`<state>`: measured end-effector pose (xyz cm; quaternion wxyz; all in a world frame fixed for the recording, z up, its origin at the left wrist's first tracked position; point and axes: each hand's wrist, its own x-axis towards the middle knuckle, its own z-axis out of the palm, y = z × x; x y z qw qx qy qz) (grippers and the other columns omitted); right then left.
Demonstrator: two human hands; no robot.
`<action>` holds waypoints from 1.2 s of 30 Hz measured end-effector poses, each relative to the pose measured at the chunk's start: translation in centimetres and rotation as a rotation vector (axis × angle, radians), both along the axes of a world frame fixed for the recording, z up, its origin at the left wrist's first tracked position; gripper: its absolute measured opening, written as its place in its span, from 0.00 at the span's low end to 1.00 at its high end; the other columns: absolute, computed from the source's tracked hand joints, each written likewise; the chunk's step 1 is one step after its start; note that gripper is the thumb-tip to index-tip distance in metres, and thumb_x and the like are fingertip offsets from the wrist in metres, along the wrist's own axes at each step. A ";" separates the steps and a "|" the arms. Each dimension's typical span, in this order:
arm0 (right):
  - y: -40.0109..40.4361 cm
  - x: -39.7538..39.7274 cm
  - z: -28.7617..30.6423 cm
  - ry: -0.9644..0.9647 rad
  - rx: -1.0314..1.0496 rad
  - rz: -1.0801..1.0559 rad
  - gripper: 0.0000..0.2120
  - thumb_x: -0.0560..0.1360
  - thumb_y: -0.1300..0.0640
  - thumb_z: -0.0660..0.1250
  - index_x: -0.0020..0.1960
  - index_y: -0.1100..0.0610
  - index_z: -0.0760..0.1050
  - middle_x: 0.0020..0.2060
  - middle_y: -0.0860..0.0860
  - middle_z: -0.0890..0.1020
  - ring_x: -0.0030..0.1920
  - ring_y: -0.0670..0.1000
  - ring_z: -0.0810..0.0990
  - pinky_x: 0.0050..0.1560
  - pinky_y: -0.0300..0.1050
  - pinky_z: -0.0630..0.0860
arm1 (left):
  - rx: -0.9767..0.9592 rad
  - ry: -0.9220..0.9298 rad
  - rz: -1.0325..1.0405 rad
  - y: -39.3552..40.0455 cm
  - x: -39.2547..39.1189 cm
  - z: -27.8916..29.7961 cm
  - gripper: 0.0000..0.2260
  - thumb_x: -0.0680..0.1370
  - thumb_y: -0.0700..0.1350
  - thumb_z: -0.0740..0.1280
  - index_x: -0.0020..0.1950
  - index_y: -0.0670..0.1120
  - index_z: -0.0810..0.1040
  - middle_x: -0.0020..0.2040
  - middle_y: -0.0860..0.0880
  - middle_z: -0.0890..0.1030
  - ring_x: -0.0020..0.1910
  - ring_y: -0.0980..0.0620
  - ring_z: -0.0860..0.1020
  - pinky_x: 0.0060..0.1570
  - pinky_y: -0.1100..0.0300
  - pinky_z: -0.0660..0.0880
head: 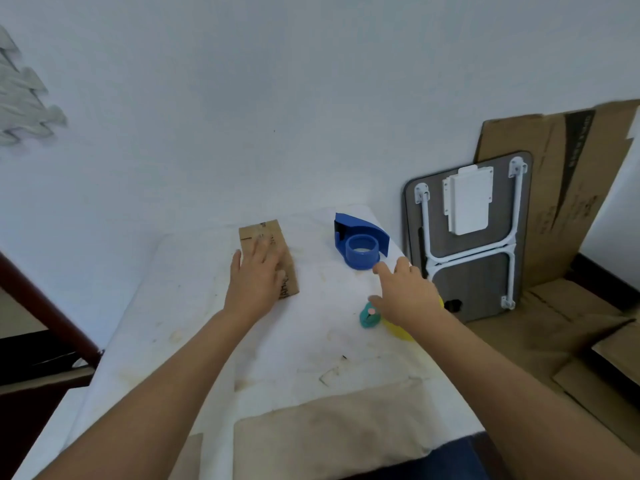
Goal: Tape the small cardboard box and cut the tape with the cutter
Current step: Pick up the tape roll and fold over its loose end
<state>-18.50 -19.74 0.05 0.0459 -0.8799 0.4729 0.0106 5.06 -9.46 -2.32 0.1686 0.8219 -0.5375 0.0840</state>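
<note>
Now we pin the box [268, 258] under our flat left hand [254, 282]; our right hand [405, 299], fingers spread and empty, reaches for the tape dispenser [360, 242], which we must grasp next.

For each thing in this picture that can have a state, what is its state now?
Small cardboard box: closed, lying flat on the table, under the left hand.
Left hand: open, palm pressed on the box.
Right hand: open, fingers spread, beside the dispenser, holding nothing.
Blue tape dispenser: standing on the table, untouched.
Folding table: legs folded, leaning on the wall.
</note>
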 end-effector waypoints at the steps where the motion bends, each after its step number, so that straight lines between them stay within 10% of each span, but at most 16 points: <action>1: 0.1 -0.2 -0.3 0.045 0.026 -0.006 0.26 0.77 0.46 0.62 0.71 0.51 0.59 0.65 0.58 0.65 0.63 0.59 0.70 0.55 0.51 0.73 | -0.008 0.006 -0.016 0.0 -0.5 0.2 0.21 0.81 0.44 0.60 0.75 0.48 0.65 0.79 0.45 0.57 0.78 0.45 0.52 0.74 0.44 0.49; 10: 0.4 -0.5 -1.5 0.037 -0.031 -0.027 0.18 0.76 0.54 0.64 0.65 0.51 0.69 0.65 0.55 0.65 0.45 0.55 0.78 0.35 0.45 0.72 | 0.038 0.127 -0.249 1.4 -6.9 -0.5 0.19 0.81 0.43 0.61 0.72 0.53 0.70 0.79 0.50 0.60 0.76 0.49 0.59 0.73 0.50 0.55; 21: 0.6 -2.2 -2.3 -0.395 -0.120 -0.022 0.08 0.79 0.54 0.63 0.53 0.54 0.78 0.56 0.50 0.70 0.41 0.48 0.75 0.40 0.40 0.78 | 0.157 0.385 -0.261 0.3 -10.8 -0.2 0.19 0.82 0.45 0.61 0.72 0.57 0.70 0.79 0.55 0.59 0.74 0.51 0.65 0.72 0.52 0.63; 30: 3.7 -2.9 1.5 -1.410 0.485 -0.355 0.02 0.73 0.51 0.70 0.41 0.47 0.80 0.52 0.47 0.79 0.47 0.45 0.77 0.49 0.47 0.76 | -0.122 0.912 -0.184 2.2 -11.7 2.1 0.14 0.80 0.45 0.64 0.58 0.63 0.79 0.50 0.50 0.84 0.37 0.57 0.77 0.37 0.68 0.71; 36: 8.3 -0.6 0.4 -1.368 0.605 -0.306 0.03 0.73 0.49 0.70 0.45 0.47 0.81 0.51 0.44 0.80 0.47 0.44 0.77 0.47 0.42 0.72 | -0.322 1.094 -0.146 5.9 -11.3 4.3 0.08 0.80 0.48 0.66 0.54 0.57 0.83 0.50 0.60 0.84 0.49 0.63 0.81 0.54 0.62 0.76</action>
